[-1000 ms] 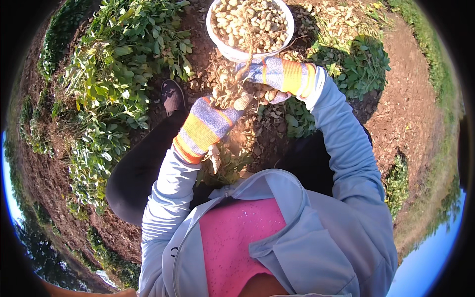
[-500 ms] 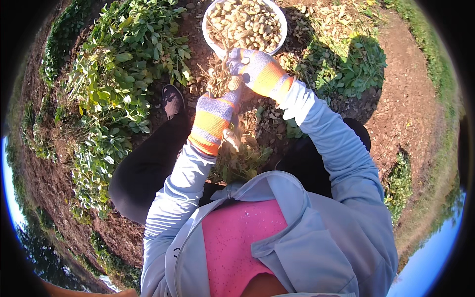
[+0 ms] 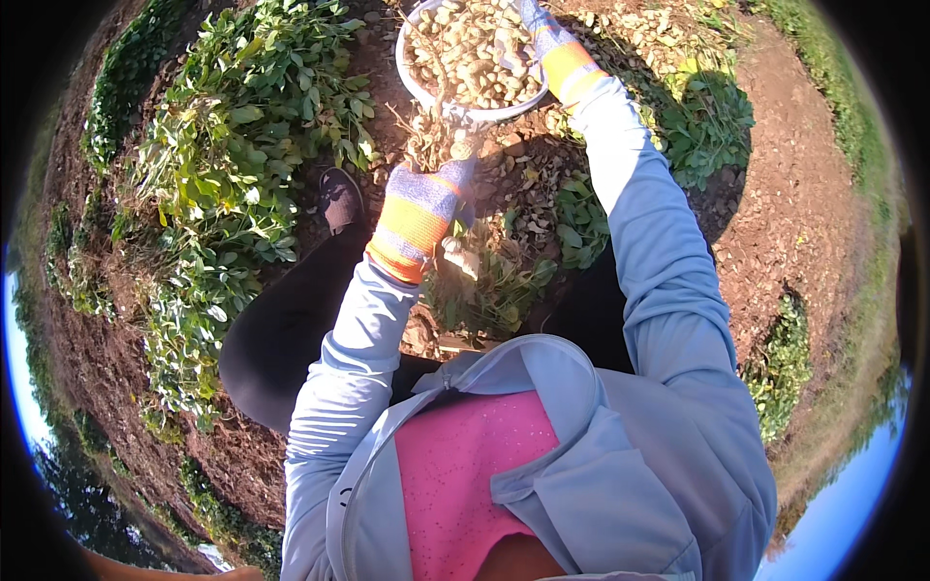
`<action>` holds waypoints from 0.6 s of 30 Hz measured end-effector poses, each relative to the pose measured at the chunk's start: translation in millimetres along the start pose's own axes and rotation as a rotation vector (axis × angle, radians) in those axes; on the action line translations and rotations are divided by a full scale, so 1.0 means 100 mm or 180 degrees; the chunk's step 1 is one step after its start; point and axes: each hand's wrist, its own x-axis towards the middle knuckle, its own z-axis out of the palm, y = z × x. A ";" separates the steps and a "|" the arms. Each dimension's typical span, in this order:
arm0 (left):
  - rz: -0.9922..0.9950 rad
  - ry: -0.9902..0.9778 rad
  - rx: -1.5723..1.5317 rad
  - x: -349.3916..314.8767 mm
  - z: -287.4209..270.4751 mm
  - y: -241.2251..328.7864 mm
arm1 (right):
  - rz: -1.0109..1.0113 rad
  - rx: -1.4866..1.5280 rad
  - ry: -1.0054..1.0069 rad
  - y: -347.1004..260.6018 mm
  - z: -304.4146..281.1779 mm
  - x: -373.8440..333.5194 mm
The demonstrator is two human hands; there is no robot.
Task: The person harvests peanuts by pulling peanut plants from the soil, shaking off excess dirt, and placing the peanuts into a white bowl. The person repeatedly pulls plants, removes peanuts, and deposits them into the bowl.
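My left hand (image 3: 418, 215), in an orange and purple knit glove, is closed around a bunch of dry peanut plant (image 3: 431, 136). Its pale stems and roots rise from the fist toward the bowl. A white bowl (image 3: 417, 92) full of unshelled peanuts (image 3: 475, 53) stands on the soil just beyond. My right hand (image 3: 562, 53), gloved the same way, is at the bowl's right rim with its fingers reaching up to the picture's top edge. Those fingers are partly cut off and blurred, so their grip cannot be made out.
A long heap of leafy green plants (image 3: 213, 165) lies to my left. More leafy plants (image 3: 712, 136) and scattered peanuts (image 3: 668, 34) are at the right of the bowl. Pulled plants (image 3: 484, 290) lie between my legs. A bare dirt strip (image 3: 799, 165) runs along the right.
My right hand has left the bunch beside my left hand and moved up and right to the bowl's rim. My left hand stays nearly in place, still holding the bunch.
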 end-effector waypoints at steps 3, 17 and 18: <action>0.0236 0.0401 -0.0233 0.04 -0.01 -0.05 | 0.1757 0.1263 -0.0374 -0.63 0.02 -0.09; 0.0259 -0.0158 -0.0411 0.13 0.04 -0.14 | -0.0768 -0.1101 -0.1283 -0.47 0.12 -0.93; 0.0073 -0.0075 0.0124 0.09 0.11 -0.05 | -0.0716 -0.1185 -0.1374 -0.44 0.07 -0.94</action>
